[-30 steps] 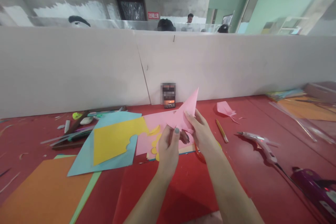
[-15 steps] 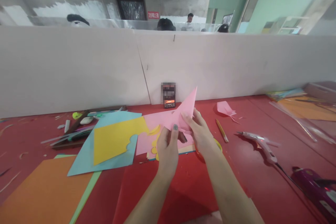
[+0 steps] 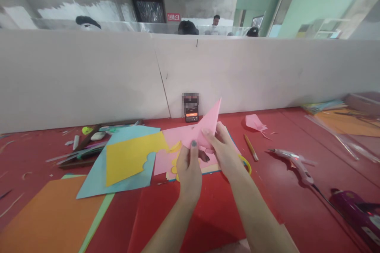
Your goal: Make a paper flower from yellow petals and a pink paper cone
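A folded sheet of pink paper (image 3: 209, 119) stands between my two hands, its pointed tip aimed up. My left hand (image 3: 190, 170) pinches its lower left edge, thumb on the near side. My right hand (image 3: 222, 148) grips the right side, thumb pressed on the face and fingers behind. Under them lie a flat pink sheet (image 3: 162, 162) and small yellow paper cut-outs (image 3: 174, 169), partly hidden by my left hand. A yellow ring-shaped handle (image 3: 247, 165) shows from behind my right wrist.
Yellow paper (image 3: 127, 158) with a scalloped cut rests on a light blue sheet (image 3: 92, 184), beside orange paper (image 3: 50, 213). A phone (image 3: 191, 112) leans on the white partition (image 3: 89, 79). To the right are a pencil (image 3: 251, 147), a glue gun (image 3: 292, 162) and a purple device (image 3: 356, 213).
Both hands and the folded pink paper have shifted slightly left. My right hand has turned a little, and its grip on the paper continues.
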Action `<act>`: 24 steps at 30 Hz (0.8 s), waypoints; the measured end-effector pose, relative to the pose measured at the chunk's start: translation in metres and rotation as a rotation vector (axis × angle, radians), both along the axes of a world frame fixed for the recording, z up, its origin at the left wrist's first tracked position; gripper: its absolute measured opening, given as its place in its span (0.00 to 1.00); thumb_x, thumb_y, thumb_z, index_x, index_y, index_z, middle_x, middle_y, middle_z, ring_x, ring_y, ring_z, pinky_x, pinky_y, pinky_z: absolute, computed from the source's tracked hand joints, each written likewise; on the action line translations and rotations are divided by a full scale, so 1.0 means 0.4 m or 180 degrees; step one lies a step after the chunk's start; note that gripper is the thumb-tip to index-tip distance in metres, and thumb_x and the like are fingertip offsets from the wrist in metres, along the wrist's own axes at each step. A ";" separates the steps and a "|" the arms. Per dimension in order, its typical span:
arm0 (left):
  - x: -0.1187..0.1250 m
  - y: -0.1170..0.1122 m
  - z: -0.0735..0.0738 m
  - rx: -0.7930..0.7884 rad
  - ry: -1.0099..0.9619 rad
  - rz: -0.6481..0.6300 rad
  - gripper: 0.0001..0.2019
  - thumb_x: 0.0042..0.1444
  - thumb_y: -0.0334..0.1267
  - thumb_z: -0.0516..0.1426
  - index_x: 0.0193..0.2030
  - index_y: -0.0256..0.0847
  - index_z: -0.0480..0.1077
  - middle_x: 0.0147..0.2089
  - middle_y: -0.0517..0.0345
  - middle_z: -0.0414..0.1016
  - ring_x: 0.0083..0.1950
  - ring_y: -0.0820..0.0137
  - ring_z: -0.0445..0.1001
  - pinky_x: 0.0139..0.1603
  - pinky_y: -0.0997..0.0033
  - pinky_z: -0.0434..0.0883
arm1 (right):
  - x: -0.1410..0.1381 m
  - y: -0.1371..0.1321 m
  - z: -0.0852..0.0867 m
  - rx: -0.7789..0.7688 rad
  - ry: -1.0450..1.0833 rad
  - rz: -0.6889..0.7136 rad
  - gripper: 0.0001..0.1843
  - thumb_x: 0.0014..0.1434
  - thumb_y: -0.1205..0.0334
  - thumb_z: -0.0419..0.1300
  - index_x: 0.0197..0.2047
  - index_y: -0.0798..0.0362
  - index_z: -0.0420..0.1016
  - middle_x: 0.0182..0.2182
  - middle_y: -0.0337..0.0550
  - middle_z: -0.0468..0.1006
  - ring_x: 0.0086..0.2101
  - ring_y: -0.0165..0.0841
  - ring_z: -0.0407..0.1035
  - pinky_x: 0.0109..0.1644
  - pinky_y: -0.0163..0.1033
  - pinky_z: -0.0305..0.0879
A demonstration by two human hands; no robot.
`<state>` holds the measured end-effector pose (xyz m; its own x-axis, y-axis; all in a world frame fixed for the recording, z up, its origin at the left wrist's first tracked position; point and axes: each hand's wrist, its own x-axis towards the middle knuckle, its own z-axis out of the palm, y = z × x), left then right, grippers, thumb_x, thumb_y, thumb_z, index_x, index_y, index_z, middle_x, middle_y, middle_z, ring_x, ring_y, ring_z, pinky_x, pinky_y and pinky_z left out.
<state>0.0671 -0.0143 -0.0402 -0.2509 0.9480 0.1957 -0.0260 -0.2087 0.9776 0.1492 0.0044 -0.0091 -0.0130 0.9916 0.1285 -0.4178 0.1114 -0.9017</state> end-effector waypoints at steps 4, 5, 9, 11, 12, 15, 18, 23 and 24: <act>0.002 -0.002 0.003 -0.0010 -0.0181 0.0173 0.17 0.57 0.48 0.49 0.22 0.40 0.60 0.16 0.67 0.59 0.20 0.76 0.67 0.24 0.76 0.64 | -0.003 0.012 -0.018 -0.0001 0.0058 0.0213 0.13 0.51 0.56 0.60 0.37 0.48 0.61 0.27 0.34 0.67 0.17 0.23 0.58 0.16 0.32 0.55; 0.002 -0.003 0.004 -0.0017 -0.0191 0.0216 0.17 0.57 0.48 0.49 0.22 0.40 0.59 0.16 0.67 0.59 0.20 0.76 0.66 0.23 0.76 0.63 | -0.004 0.014 -0.021 -0.0006 0.0074 0.0206 0.14 0.50 0.56 0.60 0.37 0.49 0.61 0.28 0.35 0.67 0.17 0.23 0.59 0.16 0.32 0.55; 0.003 -0.005 0.005 -0.0047 -0.0198 0.0315 0.18 0.57 0.48 0.49 0.21 0.40 0.59 0.15 0.68 0.56 0.19 0.77 0.65 0.21 0.78 0.61 | -0.013 0.015 -0.023 -0.0033 0.0138 0.0217 0.15 0.50 0.56 0.61 0.38 0.48 0.61 0.30 0.36 0.68 0.18 0.24 0.60 0.15 0.32 0.54; 0.002 -0.004 0.002 -0.0048 -0.0278 0.0332 0.17 0.57 0.46 0.50 0.21 0.40 0.59 0.14 0.68 0.55 0.18 0.77 0.63 0.20 0.78 0.60 | -0.015 0.014 -0.023 -0.0046 0.0145 0.0232 0.15 0.50 0.57 0.61 0.38 0.48 0.61 0.28 0.35 0.67 0.17 0.23 0.59 0.15 0.32 0.54; 0.001 -0.002 0.000 -0.0033 -0.0357 0.0326 0.16 0.57 0.45 0.50 0.21 0.40 0.60 0.14 0.68 0.56 0.18 0.78 0.63 0.20 0.78 0.60 | -0.015 0.014 -0.024 -0.0043 0.0137 0.0227 0.15 0.49 0.57 0.61 0.38 0.48 0.61 0.27 0.34 0.67 0.17 0.23 0.58 0.15 0.32 0.54; -0.003 0.005 -0.004 0.0091 -0.0732 0.0128 0.17 0.58 0.44 0.47 0.21 0.40 0.62 0.16 0.65 0.60 0.19 0.76 0.64 0.21 0.76 0.62 | -0.012 0.013 -0.025 -0.0001 0.0107 0.0216 0.14 0.50 0.58 0.61 0.38 0.48 0.61 0.23 0.31 0.65 0.15 0.23 0.57 0.15 0.32 0.55; -0.006 0.012 -0.003 0.0152 -0.0751 -0.0064 0.19 0.60 0.45 0.44 0.22 0.39 0.64 0.18 0.62 0.64 0.23 0.73 0.67 0.25 0.74 0.64 | -0.005 0.012 -0.021 0.0012 0.0097 0.0160 0.12 0.49 0.59 0.61 0.35 0.49 0.61 0.24 0.31 0.66 0.17 0.23 0.58 0.16 0.31 0.55; -0.009 0.013 -0.002 -0.0020 0.0052 0.0258 0.15 0.58 0.43 0.49 0.22 0.40 0.61 0.18 0.65 0.65 0.23 0.76 0.66 0.28 0.76 0.63 | -0.002 0.015 -0.019 -0.0029 0.0053 -0.0089 0.16 0.47 0.60 0.62 0.38 0.49 0.62 0.30 0.36 0.69 0.26 0.27 0.63 0.23 0.31 0.59; -0.009 0.013 -0.003 -0.0030 0.0140 0.0263 0.15 0.58 0.43 0.49 0.22 0.40 0.60 0.18 0.65 0.65 0.23 0.76 0.65 0.29 0.76 0.63 | -0.003 0.017 -0.022 -0.0067 0.0052 -0.0146 0.17 0.47 0.60 0.63 0.39 0.49 0.62 0.32 0.37 0.69 0.28 0.27 0.64 0.24 0.31 0.60</act>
<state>0.0636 -0.0092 -0.0414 -0.3198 0.9262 0.1995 0.0340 -0.1992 0.9794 0.1480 0.0114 -0.0178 0.0344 0.9936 0.1073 -0.4275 0.1117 -0.8971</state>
